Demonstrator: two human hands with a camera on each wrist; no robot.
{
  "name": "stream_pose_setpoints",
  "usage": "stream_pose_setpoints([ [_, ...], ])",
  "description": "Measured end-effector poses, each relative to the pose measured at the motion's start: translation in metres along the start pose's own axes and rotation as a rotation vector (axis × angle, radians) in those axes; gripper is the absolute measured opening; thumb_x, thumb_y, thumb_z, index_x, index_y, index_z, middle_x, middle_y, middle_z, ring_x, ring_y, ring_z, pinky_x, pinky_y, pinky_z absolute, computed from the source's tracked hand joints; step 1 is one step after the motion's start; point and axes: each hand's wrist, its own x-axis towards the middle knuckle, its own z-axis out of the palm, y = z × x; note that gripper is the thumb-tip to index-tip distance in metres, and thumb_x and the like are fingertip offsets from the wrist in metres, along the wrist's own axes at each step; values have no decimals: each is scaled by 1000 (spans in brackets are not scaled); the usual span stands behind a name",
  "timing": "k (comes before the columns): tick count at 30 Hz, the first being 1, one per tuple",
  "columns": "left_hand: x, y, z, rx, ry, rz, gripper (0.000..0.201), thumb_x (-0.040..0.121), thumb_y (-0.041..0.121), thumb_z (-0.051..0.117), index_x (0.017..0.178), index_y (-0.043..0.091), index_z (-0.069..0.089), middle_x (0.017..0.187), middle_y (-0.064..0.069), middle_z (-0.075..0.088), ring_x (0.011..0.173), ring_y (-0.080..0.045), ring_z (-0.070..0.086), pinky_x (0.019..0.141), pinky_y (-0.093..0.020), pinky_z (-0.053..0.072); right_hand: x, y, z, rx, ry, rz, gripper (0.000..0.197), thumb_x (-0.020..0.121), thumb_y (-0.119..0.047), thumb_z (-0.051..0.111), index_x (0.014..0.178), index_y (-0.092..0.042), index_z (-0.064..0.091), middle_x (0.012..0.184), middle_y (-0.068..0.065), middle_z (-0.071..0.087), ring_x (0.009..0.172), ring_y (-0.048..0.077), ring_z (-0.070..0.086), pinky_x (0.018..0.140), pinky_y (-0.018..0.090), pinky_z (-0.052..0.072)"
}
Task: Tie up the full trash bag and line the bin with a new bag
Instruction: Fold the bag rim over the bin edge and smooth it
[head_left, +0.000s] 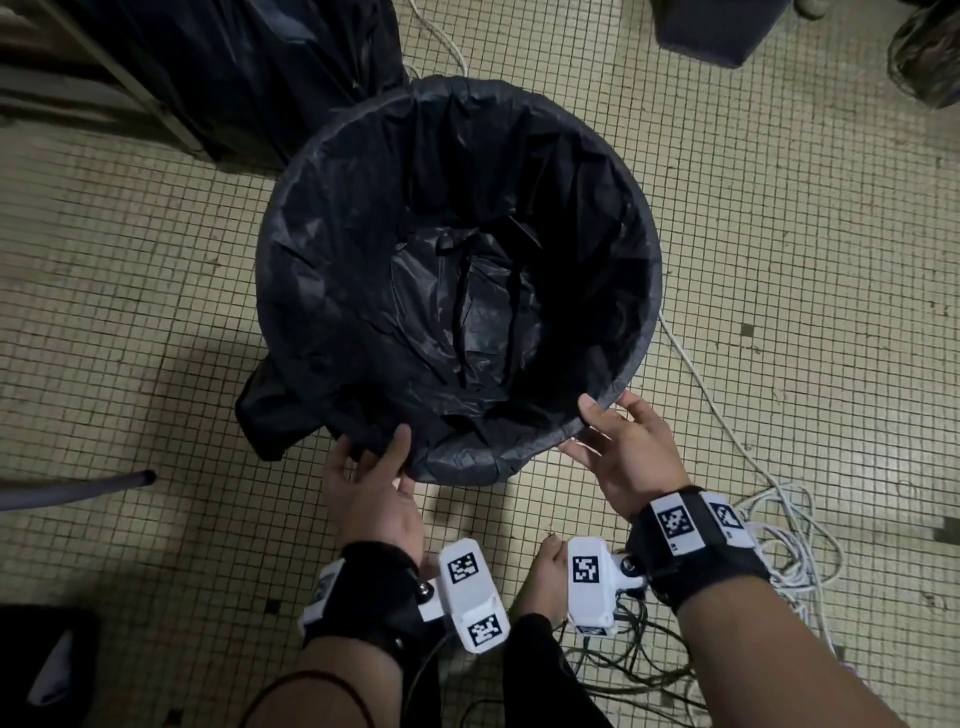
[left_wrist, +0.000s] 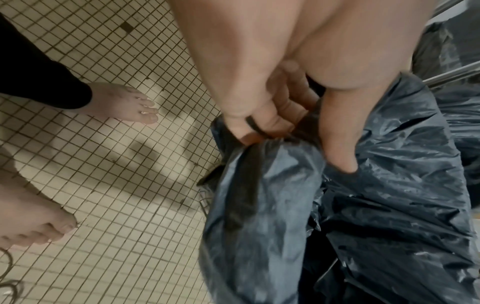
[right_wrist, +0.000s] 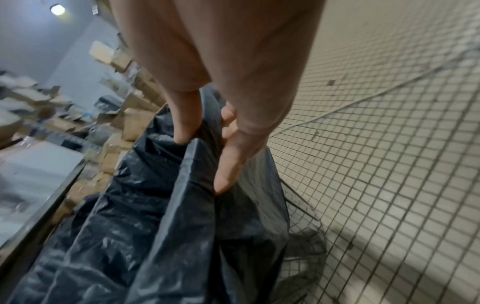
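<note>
A round bin (head_left: 655, 291) stands on the tiled floor, lined with a black bag (head_left: 363, 270) whose edge folds over the rim. At the near left, loose bag material hangs outside the rim. My left hand (head_left: 371, 452) pinches that loose fold; in the left wrist view the left hand (left_wrist: 293, 148) has thumb and curled fingers gathering the bag (left_wrist: 389, 205). My right hand (head_left: 605, 421) grips the bag-covered rim at the near right, thumb inside. The right hand (right_wrist: 201, 162) pinches the bag's (right_wrist: 155, 226) edge. A full black trash bag (head_left: 249, 67) sits at the far left.
White and dark cables (head_left: 779, 525) lie tangled on the floor to the right. My bare foot (head_left: 540, 577) stands just behind the bin. A grey pole (head_left: 78, 488) lies at the left. A dark box (head_left: 711, 31) sits at the far right. Cardboard boxes (right_wrist: 130, 121) are stacked beyond.
</note>
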Motion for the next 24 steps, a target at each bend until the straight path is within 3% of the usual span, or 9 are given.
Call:
stream_pose_setpoints([
  [2,-11,-6,-2,-55,47,-76,98,42,47,98,130,35,58,138,-14,61,128,-30,57,62,-28,55,-2,2,-1,12,-18,18,29,87,2,68,105,-14,51,110,21,56,93,32,67,74,44,59],
  [3,-18,-11,-3,-44,37,-129,99,46,54,95,135,32,56,146,-15,52,135,-33,51,55,-24,51,-3,3,-1,21,-20,26,29,87,1,68,105,-14,51,111,21,57,94,33,67,74,43,59],
  [5,-31,-23,-5,-18,-55,-225,95,58,60,88,140,26,56,149,-13,49,138,-33,47,77,-31,57,-6,7,-1,40,-25,43,31,86,1,67,109,-13,50,114,21,57,98,34,67,72,41,59],
  [7,-38,-35,-3,-30,-163,-289,82,63,54,86,133,18,63,137,-8,62,131,-26,56,105,-39,48,-9,10,-1,35,-43,59,34,85,1,67,112,-11,51,115,23,57,103,36,65,71,40,60],
  [10,-37,-38,6,-92,-260,-265,53,71,41,79,116,16,69,122,-5,72,110,-15,70,105,-32,45,-11,9,-2,-3,-65,100,35,81,0,71,109,-11,52,111,24,54,105,39,57,81,46,59],
  [13,-26,-34,5,-155,-334,-224,44,82,33,69,123,16,65,127,-8,70,120,-20,65,112,-35,39,-10,6,-2,-100,-41,83,40,80,-3,76,109,-13,50,109,21,63,97,34,65,90,50,56],
  [18,-17,-24,-3,-153,-330,-222,52,82,39,71,126,13,64,114,-4,74,123,-23,63,116,-40,36,-7,7,4,-150,76,-76,25,89,-17,72,106,-16,53,107,16,72,87,28,71,74,40,59],
  [21,-26,-30,-3,-27,-304,-320,56,65,56,79,99,13,70,83,-5,73,93,-21,72,108,-46,48,-8,9,3,-140,28,-38,17,89,-12,70,96,-14,56,103,19,72,87,32,72,71,38,58],
  [24,-39,-38,6,67,-352,-418,70,63,57,81,116,13,64,107,-9,77,104,-21,73,101,-39,53,-10,8,-3,-166,-54,48,23,82,-9,76,93,-9,56,99,20,71,81,35,69,77,42,58],
])
